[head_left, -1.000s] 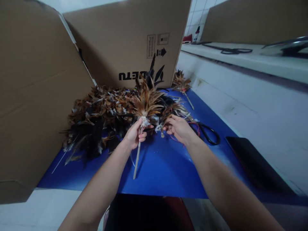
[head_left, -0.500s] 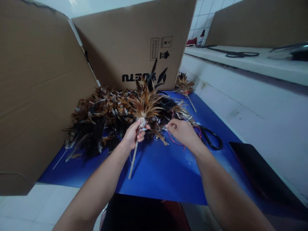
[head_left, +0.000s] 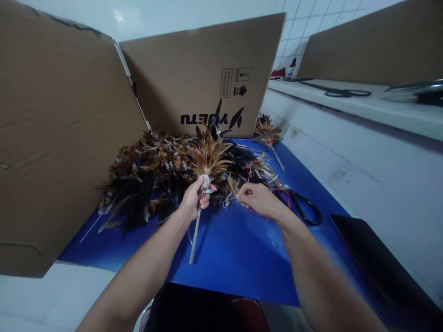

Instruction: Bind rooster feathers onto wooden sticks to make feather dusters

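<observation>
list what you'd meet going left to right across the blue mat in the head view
Feather pile → left hand gripping the stick of a feather duster → right hand pinching a small feather tuft → black scissors → dark flat slab.

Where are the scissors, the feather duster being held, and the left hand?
scissors [head_left: 304,207]: head view, black handle loop.
feather duster [head_left: 208,157]: head view, brown feather head.
left hand [head_left: 194,199]: head view, back of hand.
</observation>
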{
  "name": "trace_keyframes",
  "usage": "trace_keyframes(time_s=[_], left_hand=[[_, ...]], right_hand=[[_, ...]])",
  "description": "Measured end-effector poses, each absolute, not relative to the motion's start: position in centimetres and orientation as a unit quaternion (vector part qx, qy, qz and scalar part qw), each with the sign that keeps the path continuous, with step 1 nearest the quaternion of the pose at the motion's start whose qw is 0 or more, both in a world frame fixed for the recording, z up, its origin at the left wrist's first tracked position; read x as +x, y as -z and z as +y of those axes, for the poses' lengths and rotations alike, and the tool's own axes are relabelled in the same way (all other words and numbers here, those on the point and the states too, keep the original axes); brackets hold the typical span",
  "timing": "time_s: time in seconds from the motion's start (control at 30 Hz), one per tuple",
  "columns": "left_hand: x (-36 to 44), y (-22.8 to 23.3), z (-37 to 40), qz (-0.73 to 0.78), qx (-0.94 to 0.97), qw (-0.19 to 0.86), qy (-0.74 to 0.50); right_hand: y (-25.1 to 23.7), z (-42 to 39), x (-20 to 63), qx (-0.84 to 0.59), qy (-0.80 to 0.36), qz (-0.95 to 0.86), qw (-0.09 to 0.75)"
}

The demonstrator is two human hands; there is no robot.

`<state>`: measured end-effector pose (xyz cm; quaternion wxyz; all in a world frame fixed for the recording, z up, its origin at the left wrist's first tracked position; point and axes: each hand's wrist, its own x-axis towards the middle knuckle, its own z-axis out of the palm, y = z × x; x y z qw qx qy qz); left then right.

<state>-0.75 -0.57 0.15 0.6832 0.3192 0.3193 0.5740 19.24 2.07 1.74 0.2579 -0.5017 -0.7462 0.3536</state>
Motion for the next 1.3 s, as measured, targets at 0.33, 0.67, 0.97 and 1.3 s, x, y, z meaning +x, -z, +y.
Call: trace_keyframes(time_s=[0.33, 0.67, 0.97, 1.3], left_hand=[[0.9, 0.3, -1.3, 0.345, 0.33, 0.656, -0.585], [2.0, 0.7, -1.7, 0.327, 0.355, 0.672, -0.562], [2.3, 0.9, -2.1, 0.348, 0.359, 0.664, -0.556], [2.3, 0.1, -2.4, 0.325, 0.341, 0.649, -0.598]], right_hand=[[-3.1, 0.4, 17.1, -0.393, -0.567, -0.593, 0.416], [-3.4, 0.4, 17.1, -0.389, -0.31, -0.667, 0.554], [-3.3, -0.5, 16.3, -0.338, -0.462, -0.638, 0.514], [-2.9, 0.8, 16.9, -0.401, -0.448, -0.581, 0.548]])
